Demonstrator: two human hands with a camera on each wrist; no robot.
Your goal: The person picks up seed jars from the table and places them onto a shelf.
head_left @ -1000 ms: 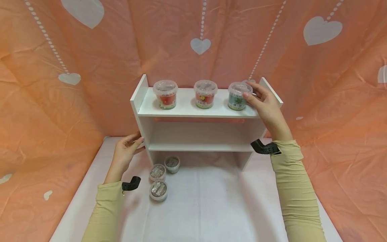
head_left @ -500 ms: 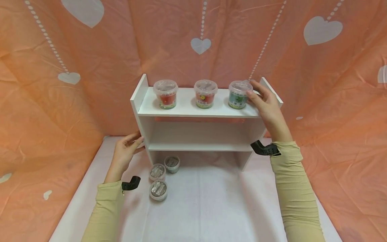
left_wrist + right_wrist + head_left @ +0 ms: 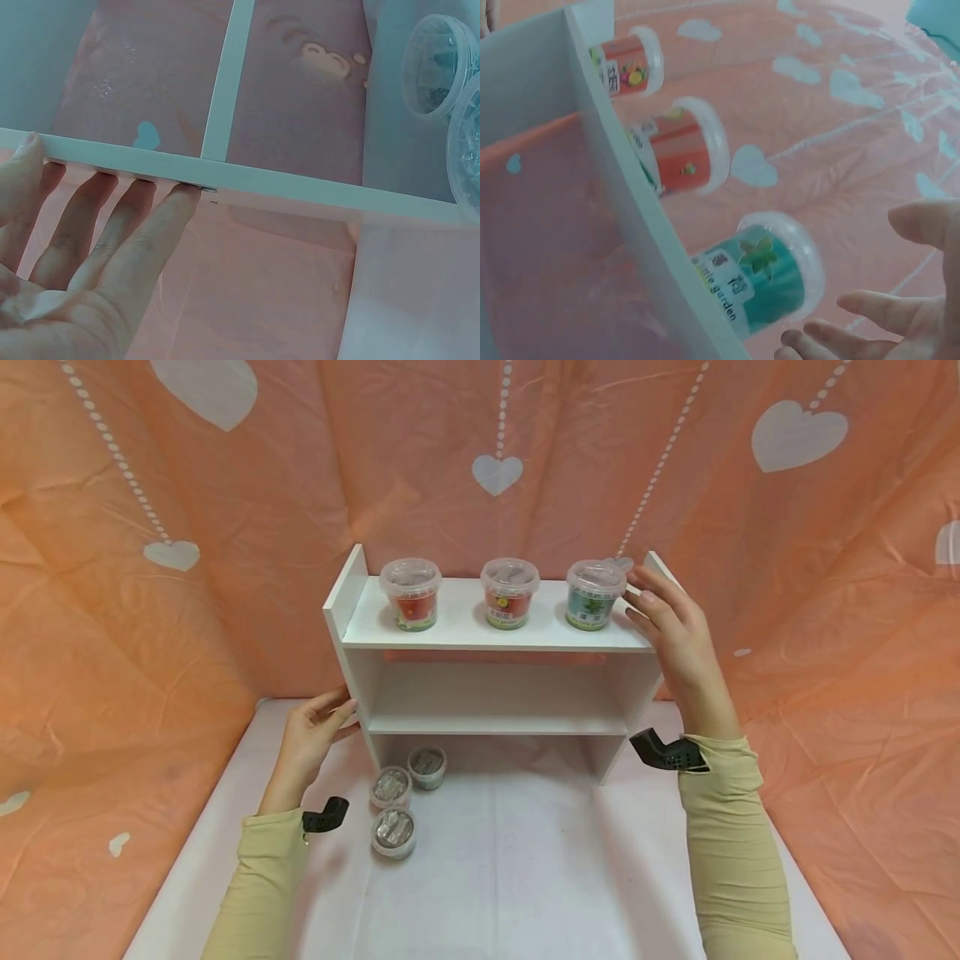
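Observation:
A white two-tier shelf stands on the table. Three small clear-lidded plastic cups line its top board: a red-labelled cup at left, another red-labelled cup in the middle and a green-labelled cup at right. My right hand is beside the green-labelled cup; the right wrist view shows its fingers spread with nothing held. My left hand rests against the shelf's left side panel, extended fingertips on its outer face and thumb at the front edge.
Three more lidded cups, a rear cup, a middle cup and a front cup, stand on the white tabletop near the shelf's lower left. An orange curtain with white hearts hangs behind and at both sides.
My right hand has let go of the green-labelled cup and drawn back slightly to the right. The cup shifted very slightly, then stayed put. My left hand has not moved.

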